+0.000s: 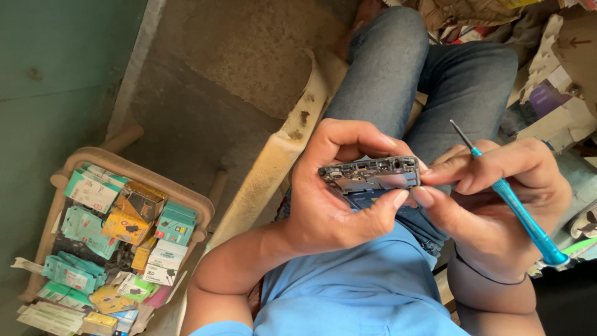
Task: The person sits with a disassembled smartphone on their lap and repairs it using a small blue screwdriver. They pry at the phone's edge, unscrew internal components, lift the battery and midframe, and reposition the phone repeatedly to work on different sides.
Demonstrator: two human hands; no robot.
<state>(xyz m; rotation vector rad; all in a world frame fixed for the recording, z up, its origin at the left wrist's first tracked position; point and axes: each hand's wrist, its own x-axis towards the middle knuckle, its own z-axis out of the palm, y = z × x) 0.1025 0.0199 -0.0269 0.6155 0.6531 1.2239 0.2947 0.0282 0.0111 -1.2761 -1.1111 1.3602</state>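
- We see the left hand (336, 186) with its grip closed around an opened phone frame (370, 174), held over the lap.
- The right hand (497, 205) pinches the frame's right end, its grip also holding a blue screwdriver (516, 205), tip up.
- Lower left, a tan basket (186, 194) holds small teal, yellow and white boxes (124, 227).
- Cardboard packages (559, 68) pile up at upper right.

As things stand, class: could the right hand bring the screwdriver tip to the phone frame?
Probably yes. The right hand already touches the phone frame, held by the left hand; the screwdriver tip points away, so it needs turning.
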